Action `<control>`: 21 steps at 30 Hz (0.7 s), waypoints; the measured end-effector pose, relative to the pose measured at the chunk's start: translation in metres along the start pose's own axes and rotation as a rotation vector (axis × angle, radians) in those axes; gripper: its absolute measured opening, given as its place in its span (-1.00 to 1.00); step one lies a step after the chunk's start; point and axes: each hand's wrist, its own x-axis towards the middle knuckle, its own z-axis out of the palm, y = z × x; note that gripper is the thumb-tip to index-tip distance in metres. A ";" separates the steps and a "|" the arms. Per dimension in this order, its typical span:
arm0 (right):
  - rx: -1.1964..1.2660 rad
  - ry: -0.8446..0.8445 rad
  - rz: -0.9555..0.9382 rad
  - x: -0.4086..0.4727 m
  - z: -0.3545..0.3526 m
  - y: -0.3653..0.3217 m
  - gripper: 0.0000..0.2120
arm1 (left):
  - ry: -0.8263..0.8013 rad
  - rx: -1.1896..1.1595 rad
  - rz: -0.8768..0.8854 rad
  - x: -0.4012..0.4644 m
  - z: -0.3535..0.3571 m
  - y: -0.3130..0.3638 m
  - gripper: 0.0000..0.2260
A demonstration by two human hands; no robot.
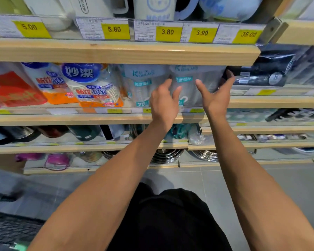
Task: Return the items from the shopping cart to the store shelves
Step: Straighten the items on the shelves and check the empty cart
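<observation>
The clear cup pack [188, 84] stands upright on the shelf [98, 119], between both hands; left hand [164, 102] and right hand [216, 95] flank it, fingers [228, 77] open.

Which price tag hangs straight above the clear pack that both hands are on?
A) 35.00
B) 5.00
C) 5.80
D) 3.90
D: the yellow 3.90 tag sits on the shelf edge directly above the clear cup pack, which the left hand and right hand flank.
</observation>
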 end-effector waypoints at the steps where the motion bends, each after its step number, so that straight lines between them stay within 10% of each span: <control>1: -0.008 0.014 -0.003 0.002 -0.003 0.004 -0.07 | 0.003 0.026 -0.012 0.001 0.003 0.002 -0.64; 7: -0.292 0.105 0.010 0.011 -0.007 -0.001 -0.52 | -0.034 0.092 -0.093 0.021 -0.002 0.016 -0.71; 21: -0.444 0.073 0.034 0.000 -0.013 -0.008 -0.64 | -0.078 0.307 -0.033 0.032 -0.005 0.032 -0.74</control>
